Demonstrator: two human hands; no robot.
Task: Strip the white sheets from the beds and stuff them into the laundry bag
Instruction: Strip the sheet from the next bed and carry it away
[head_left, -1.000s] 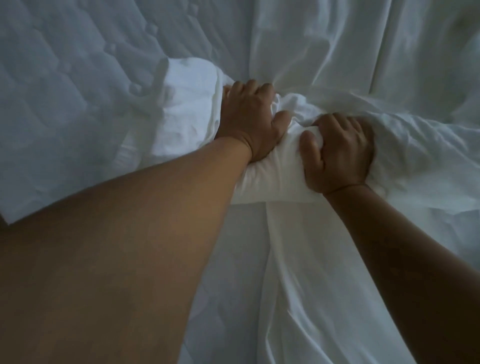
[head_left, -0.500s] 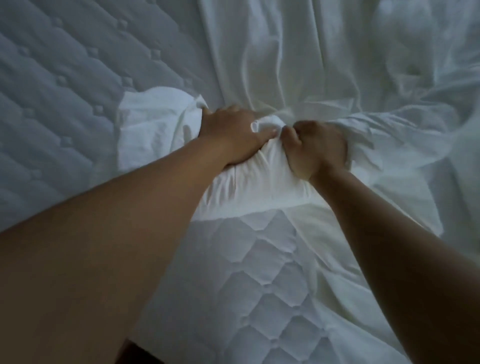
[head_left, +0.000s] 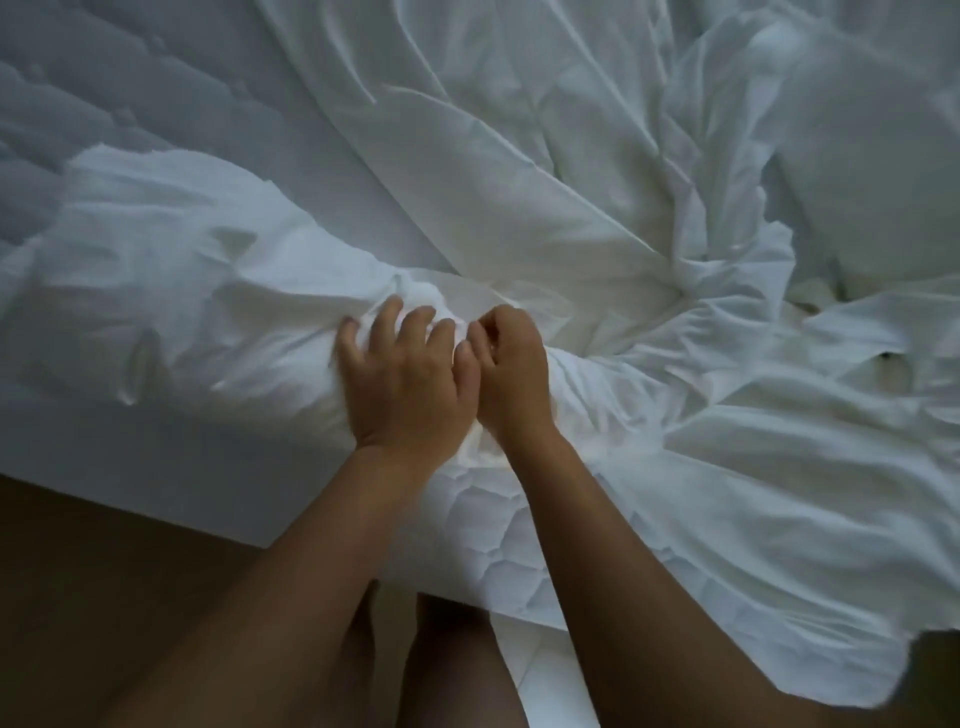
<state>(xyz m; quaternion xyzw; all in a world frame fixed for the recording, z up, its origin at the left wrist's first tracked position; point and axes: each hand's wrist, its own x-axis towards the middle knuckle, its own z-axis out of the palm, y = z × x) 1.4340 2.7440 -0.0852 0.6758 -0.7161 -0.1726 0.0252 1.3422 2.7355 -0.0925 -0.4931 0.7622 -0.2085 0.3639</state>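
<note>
Both grips sit together at the near edge of the bed, on a bunched white sheet. Left hand: fingers spread and slightly curled, palm down on the gathered cloth, pressing into it rather than closed around it; fingertips somewhat blurred. Right hand: curled into a fist just beside the left, thumb side touching it, knuckles up, with sheet fabric bunched under and around it; it appears to clutch a fold, though the cloth inside the fist is hidden. Going left to right: far left and upper left, bare quilted mattress is exposed. Next, a puffy roll of the sheet lies along the bed edge and runs into the left hand. Centre, the two hands meet on the bunch, and folds radiate from there up and to the right. A patch of quilted mattress shows directly below the wrists, at the bed's edge. Right of the hands, the sheet spreads in heavy wrinkles over the mattress and hangs past the near edge. Upper right, a white pillow rests among the folds. Bottom left, dim brown floor; both bare forearms enter from the bottom.
</note>
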